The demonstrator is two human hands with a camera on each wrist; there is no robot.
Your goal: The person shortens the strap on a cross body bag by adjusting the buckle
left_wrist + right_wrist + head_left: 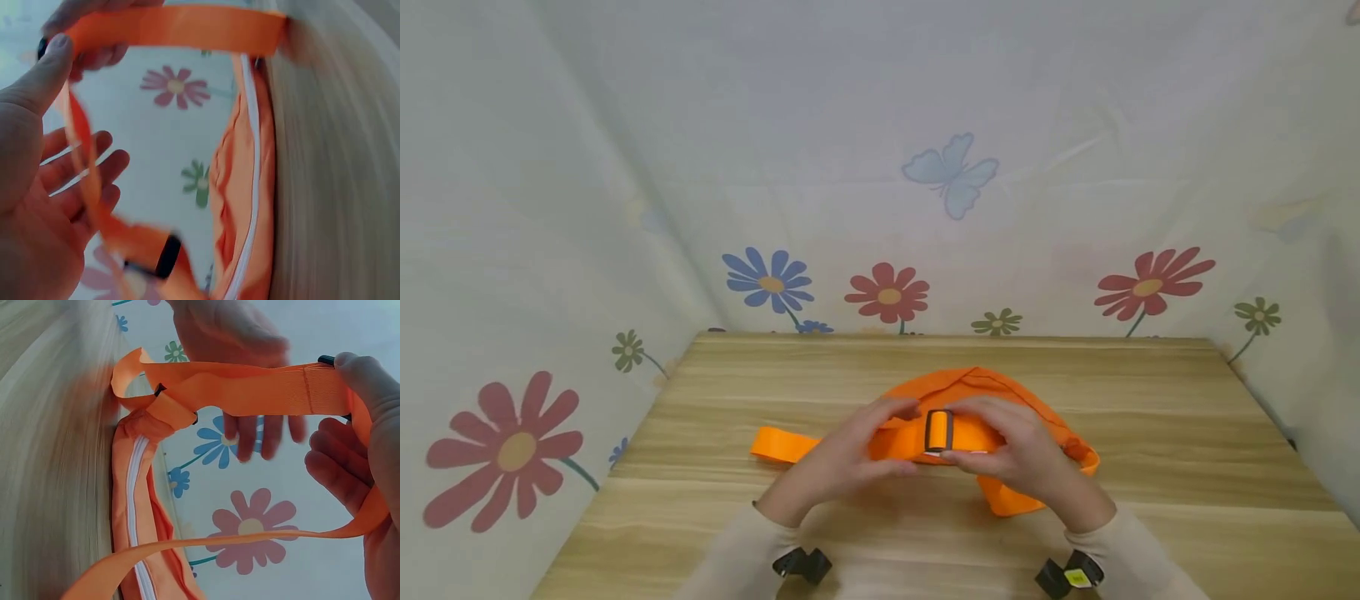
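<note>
An orange waist bag with a white zipper lies on the table, its orange strap raised in front of it. My right hand pinches the strap at a black slide buckle; its thumb lies at the buckle's edge. On the other side of the buckle my left hand is around the strap, thumb and fingers spread apart. In the right wrist view, the left fingers hang loosely behind the strap. A second black buckle sits on the strap near the bag's end.
A loose strap end lies out to the left on the wooden table. Another strap loop hangs in front of the bag at the right. A pale cloth wall with printed flowers stands behind the table.
</note>
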